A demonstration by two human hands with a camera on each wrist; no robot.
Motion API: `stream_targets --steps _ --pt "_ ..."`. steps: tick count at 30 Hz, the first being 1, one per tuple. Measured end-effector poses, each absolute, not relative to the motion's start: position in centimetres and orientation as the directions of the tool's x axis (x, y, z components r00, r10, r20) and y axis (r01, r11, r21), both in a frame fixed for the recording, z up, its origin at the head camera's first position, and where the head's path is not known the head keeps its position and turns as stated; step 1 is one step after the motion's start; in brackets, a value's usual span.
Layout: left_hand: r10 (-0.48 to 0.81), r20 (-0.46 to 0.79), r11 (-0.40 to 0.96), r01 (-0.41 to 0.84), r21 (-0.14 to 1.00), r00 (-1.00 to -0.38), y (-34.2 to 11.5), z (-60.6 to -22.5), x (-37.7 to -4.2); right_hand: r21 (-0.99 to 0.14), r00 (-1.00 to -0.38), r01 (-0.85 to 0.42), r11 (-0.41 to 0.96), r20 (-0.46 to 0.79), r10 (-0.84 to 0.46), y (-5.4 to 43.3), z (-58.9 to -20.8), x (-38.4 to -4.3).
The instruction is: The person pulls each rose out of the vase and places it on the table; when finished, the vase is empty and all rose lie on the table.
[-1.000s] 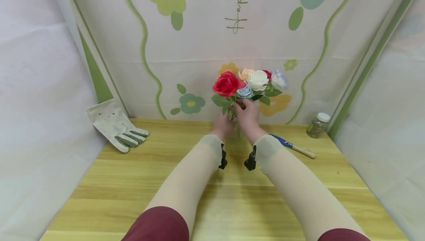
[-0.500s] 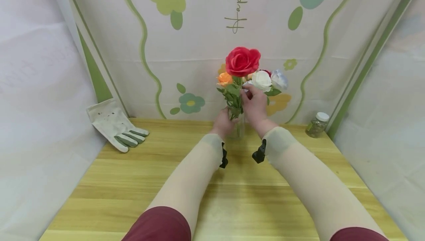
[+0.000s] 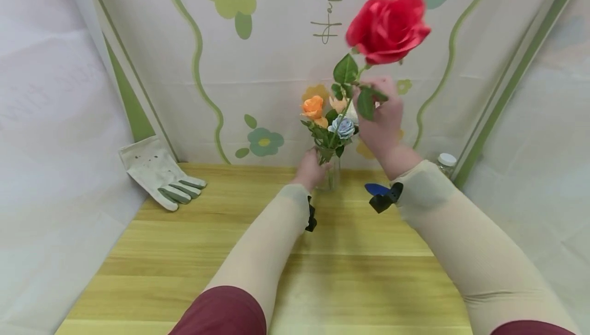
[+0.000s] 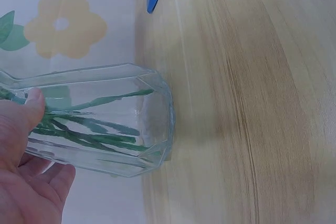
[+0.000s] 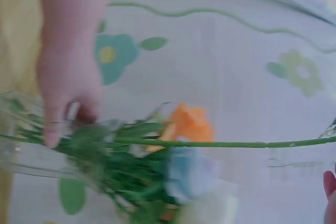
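Observation:
My right hand point(image 3: 382, 117) pinches the stem of a large red artificial rose point(image 3: 389, 27), holding it high at the right. In the right wrist view the rose's long green stem point(image 5: 236, 144) runs across the other flowers, its lower end overlapping the vase. Around the neck of a clear glass vase point(image 4: 157, 108) curls my left hand point(image 3: 310, 170), thumb on the near side. The vase stands on the table with several stems inside. Above its mouth show an orange rose point(image 3: 313, 107), a light blue rose point(image 3: 343, 127) and a white rose point(image 5: 210, 205), partly hidden.
A white and green work glove point(image 3: 163, 176) lies at the left against the wall cloth. Beside my right wrist shows the blue end of a tool point(image 3: 375, 189), otherwise hidden. A white-lidded jar point(image 3: 446, 162) stands at the back right, partly covered by my arm.
My right hand has moved up and to the right with the red rose, drawing its stem upward out of the bunch. My left hand has stayed at the vase.

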State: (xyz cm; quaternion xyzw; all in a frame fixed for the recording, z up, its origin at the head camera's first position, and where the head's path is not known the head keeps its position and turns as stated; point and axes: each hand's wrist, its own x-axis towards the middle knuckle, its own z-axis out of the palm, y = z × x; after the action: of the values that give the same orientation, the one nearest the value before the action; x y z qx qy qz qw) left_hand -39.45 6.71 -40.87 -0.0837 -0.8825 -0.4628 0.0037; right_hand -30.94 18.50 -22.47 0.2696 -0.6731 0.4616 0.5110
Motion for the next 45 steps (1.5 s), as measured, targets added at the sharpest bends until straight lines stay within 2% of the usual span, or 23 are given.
stream_targets --steps 5,7,9,14,16,19,22,27,33,39,45 --pt "0.152 0.131 0.525 0.192 0.829 -0.980 6.7 -41.2 -40.0 -0.401 -0.332 -0.853 0.335 0.911 0.246 19.3 -20.5 -28.1" --pt "0.157 0.147 0.508 0.207 0.836 -0.977 6.6 -41.3 -40.3 -0.447 -0.360 -0.835 0.321 0.885 0.294 20.1 -20.2 -27.1" --pt "0.157 0.142 0.497 0.202 0.844 -0.977 6.6 -41.4 -40.4 -0.536 -0.441 -0.784 0.312 0.836 0.327 21.2 -20.3 -26.3" --pt "0.157 0.111 0.496 0.176 0.850 -0.981 6.5 -41.6 -41.1 -0.767 -0.711 -0.529 0.362 0.634 0.305 24.6 -22.7 -25.7" --pt "0.157 0.107 0.503 0.173 0.847 -0.982 6.5 -41.6 -41.3 -0.795 -0.782 -0.443 0.414 0.569 0.255 25.6 -24.5 -25.6" --pt "0.152 0.101 0.515 0.166 0.841 -0.983 6.5 -41.5 -41.4 -0.812 -0.853 -0.370 0.451 0.489 0.182 26.7 -27.4 -25.2" --pt "0.149 0.096 0.525 0.161 0.836 -0.984 6.6 -41.4 -41.3 -0.832 -0.893 -0.322 0.451 0.425 0.146 27.5 -30.5 -24.5" --pt "0.156 0.111 0.522 0.177 0.834 -0.981 6.6 -41.3 -41.1 -0.871 -0.960 -0.136 0.473 0.234 0.156 28.6 -34.8 -23.6" --pt "0.155 0.139 0.525 0.201 0.827 -0.978 6.4 -40.9 -40.9 -0.866 -0.989 0.050 0.498 0.027 0.146 29.5 -39.2 -24.4" --pt "0.160 0.136 0.505 0.200 0.840 -0.978 6.3 -40.9 -41.1 -0.812 -0.989 0.121 0.571 -0.051 0.137 29.8 -43.2 -26.1" --pt "0.169 0.157 0.502 0.222 0.836 -0.973 6.5 -41.2 -41.4 -0.732 -0.992 0.122 0.670 -0.061 0.113 28.9 -46.3 -27.1"
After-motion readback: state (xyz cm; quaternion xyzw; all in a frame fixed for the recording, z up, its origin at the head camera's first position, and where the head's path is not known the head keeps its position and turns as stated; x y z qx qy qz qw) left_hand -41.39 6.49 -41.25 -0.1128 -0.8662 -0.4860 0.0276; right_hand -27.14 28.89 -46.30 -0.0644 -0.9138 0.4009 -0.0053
